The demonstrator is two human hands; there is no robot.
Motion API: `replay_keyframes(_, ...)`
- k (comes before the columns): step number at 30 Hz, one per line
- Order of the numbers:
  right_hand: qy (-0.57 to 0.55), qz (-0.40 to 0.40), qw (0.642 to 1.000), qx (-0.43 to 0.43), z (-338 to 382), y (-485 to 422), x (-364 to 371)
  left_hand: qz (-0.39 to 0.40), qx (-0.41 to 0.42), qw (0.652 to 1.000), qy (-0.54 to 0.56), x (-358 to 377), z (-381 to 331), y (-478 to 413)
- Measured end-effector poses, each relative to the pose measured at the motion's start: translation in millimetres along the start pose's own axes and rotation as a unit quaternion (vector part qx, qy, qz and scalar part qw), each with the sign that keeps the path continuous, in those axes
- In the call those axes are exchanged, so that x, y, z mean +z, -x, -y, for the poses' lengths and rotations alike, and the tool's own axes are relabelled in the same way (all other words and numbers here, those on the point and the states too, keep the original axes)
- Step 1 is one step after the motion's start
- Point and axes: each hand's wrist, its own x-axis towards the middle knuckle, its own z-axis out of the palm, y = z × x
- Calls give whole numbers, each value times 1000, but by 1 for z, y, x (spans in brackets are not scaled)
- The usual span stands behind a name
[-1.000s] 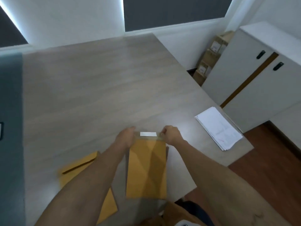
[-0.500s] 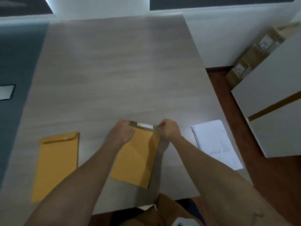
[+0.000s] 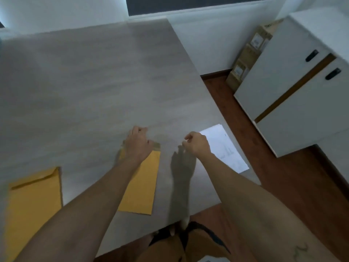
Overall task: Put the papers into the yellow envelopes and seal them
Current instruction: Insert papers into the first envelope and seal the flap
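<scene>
Grey wood-grain table [image 3: 94,82] fills most of the view, with red-brown floor [image 3: 283,176] at its right and white cabinets [image 3: 292,95] at two o'clock. Cardboard boxes [image 3: 249,53] stand stacked against the wall at one o'clock.

Left envelope [image 3: 32,201], yellow, lies flat at eight o'clock near the table's front edge, flap end away from the person; whether it is sealed cannot be told.

Middle envelope [image 3: 141,184], yellow, lies flat at six o'clock, well apart from the first. Left hand [image 3: 137,143] rests on its far end, fingers curled down over the flap area; the flap is mostly hidden under the hand, so its state cannot be told.

Right hand [image 3: 196,143] is raised just right of that envelope, clear of it, fingers curled loosely with thumb and forefinger drawn together; whether anything is pinched between them cannot be told. Its shadow falls on bare table.

Papers [image 3: 226,148], white, lie in a stack at four o'clock by the table's right edge, partly behind the right wrist
</scene>
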Motion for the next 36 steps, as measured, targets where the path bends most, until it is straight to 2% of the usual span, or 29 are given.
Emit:
replay_keyframes(6, 30, -88, 995, 39, -60, 18, -48, 47, 61, 997, 30, 42, -61, 17)
replay_keyframes(9, 75, -92, 991, 58, -88, 17, -70, 64, 45, 995, 56, 63, -84, 24)
replay_keyframes(14, 148, -71, 983, 78, -125, 5, -90, 82, -35, 991, 100, 96, -125, 32)
replay_keyframes(18, 149, -61, 986, 46, -148, -6, -94, 82, -125, 976, 160, 118, -159, 42)
replay_keyframes(21, 148, -23, 989, 19, -160, -16, -94, 65, -197, 953, 219, 132, -182, 50)
replay_keyframes(24, 154, 2, 988, -4, -171, -20, -91, 60, -248, 939, 231, 149, -198, 59)
replay_keyframes(26, 142, -1, 990, -10, -174, -19, -87, 61, -260, 939, 218, 164, -197, 60)
replay_keyframes(29, 116, 0, 993, -28, -178, -21, -88, 21, -290, 933, 215, 169, -207, 61)
replay_keyframes(36, 97, 8, 994, -40, -182, -22, -88, -49, -339, 896, 284, 162, -233, 59)
